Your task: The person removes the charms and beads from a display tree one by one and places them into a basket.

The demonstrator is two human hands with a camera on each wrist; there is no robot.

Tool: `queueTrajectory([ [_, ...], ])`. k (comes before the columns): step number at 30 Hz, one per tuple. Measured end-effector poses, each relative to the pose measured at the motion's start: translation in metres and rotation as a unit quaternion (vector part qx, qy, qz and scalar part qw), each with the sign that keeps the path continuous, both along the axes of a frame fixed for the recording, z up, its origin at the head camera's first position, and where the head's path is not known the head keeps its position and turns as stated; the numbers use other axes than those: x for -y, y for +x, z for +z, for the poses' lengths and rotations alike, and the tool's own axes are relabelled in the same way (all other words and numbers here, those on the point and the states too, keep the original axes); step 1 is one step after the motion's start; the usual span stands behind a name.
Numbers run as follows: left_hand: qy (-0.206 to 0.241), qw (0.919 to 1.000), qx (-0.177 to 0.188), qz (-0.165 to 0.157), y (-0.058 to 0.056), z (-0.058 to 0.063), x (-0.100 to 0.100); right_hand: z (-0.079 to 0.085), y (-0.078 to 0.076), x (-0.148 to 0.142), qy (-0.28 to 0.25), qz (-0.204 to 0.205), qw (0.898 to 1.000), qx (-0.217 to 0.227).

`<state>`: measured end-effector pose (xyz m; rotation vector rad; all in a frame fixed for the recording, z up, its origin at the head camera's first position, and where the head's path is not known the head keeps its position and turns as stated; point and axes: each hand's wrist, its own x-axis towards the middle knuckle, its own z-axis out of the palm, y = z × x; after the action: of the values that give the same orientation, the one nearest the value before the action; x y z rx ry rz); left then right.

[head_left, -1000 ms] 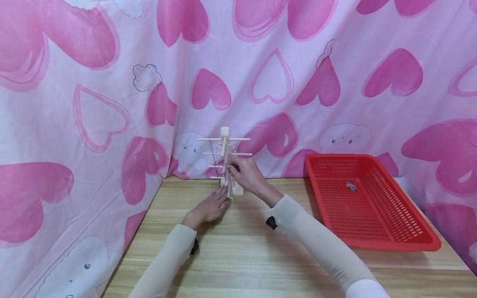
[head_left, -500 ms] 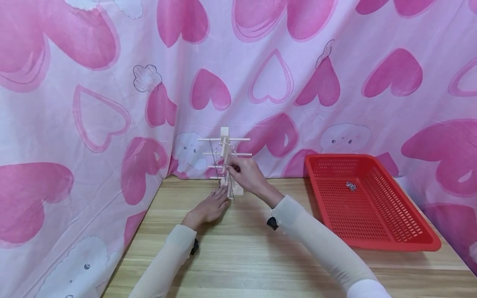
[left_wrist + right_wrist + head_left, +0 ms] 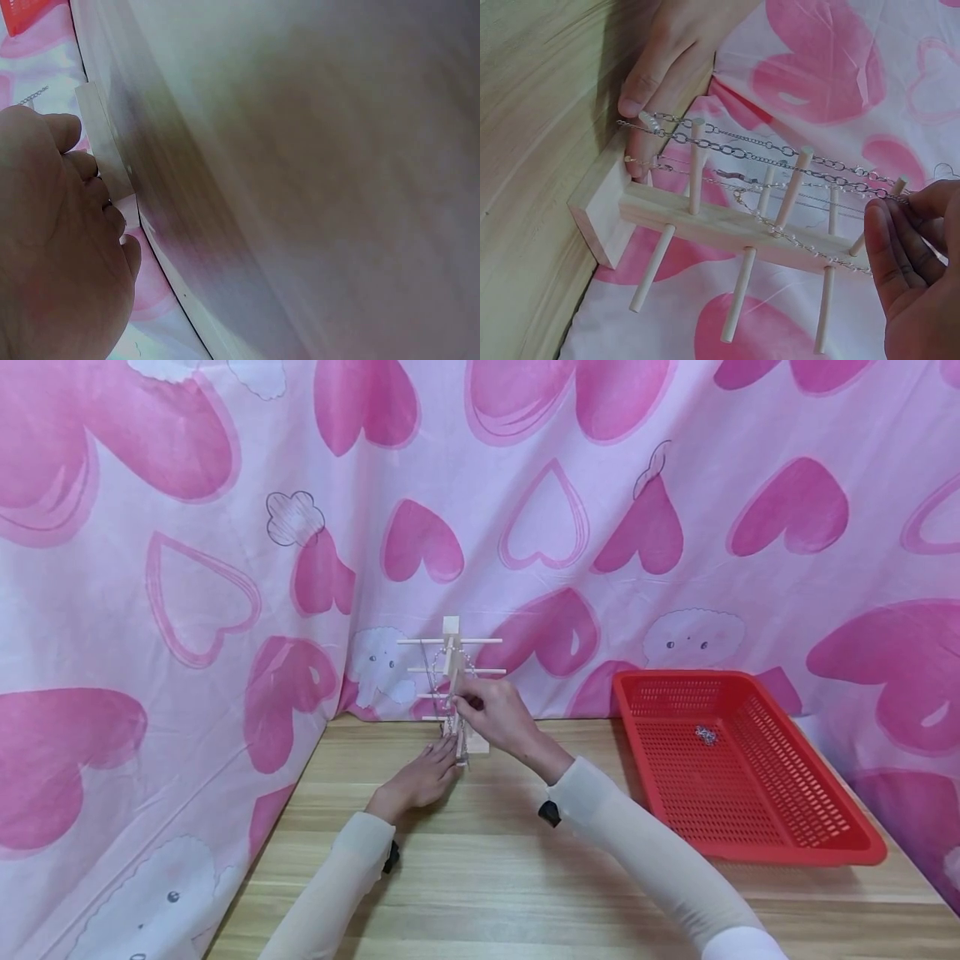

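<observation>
A pale wooden peg stand (image 3: 451,625) stands upright at the back of the table, with thin necklaces hanging from its pegs. My right hand (image 3: 495,717) is at the stand's front and pinches the upper end of a silver chain necklace (image 3: 735,151) by a peg tip, as the right wrist view shows. A pearl-beaded necklace (image 3: 810,249) hangs along the stand behind that chain. Low down, my left hand (image 3: 420,779) rests at the stand's base (image 3: 600,202), fingers extended. Its fingertips are close to the chain's lower end; whether they touch it I cannot tell.
To the right sits a red perforated basket (image 3: 795,856) with a small silver chain (image 3: 706,735) lying inside. A pink heart-patterned cloth (image 3: 555,635) hangs directly behind the stand and along the left side of the wooden table (image 3: 480,893).
My right hand has dipped very slightly at the stand, still pinching the chain necklace. The chain's lower end has shifted a little. My left hand stays in place.
</observation>
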<state>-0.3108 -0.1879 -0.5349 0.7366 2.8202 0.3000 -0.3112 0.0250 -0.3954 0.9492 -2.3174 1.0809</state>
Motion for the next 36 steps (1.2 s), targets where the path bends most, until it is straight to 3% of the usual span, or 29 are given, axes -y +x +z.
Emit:
queueTrajectory([
  [13, -0.008, 0.9999, -0.004, -0.010, -0.0005, -0.0007, 0.0014, 0.0027, 0.0043, -0.0017, -0.045, 0.030, 0.998, -0.044],
  [21, -0.004, 0.9999, -0.005, -0.010, -0.0015, -0.0016, 0.0009, 0.0040, 0.0052, -0.0029, -0.064, 0.049, 0.995, -0.050],
  [36, 0.023, 0.9997, -0.006, -0.008, 0.0071, 0.0076, -0.0016, 0.0043, 0.0051, -0.0064, -0.064, 0.050, 0.995, -0.054],
])
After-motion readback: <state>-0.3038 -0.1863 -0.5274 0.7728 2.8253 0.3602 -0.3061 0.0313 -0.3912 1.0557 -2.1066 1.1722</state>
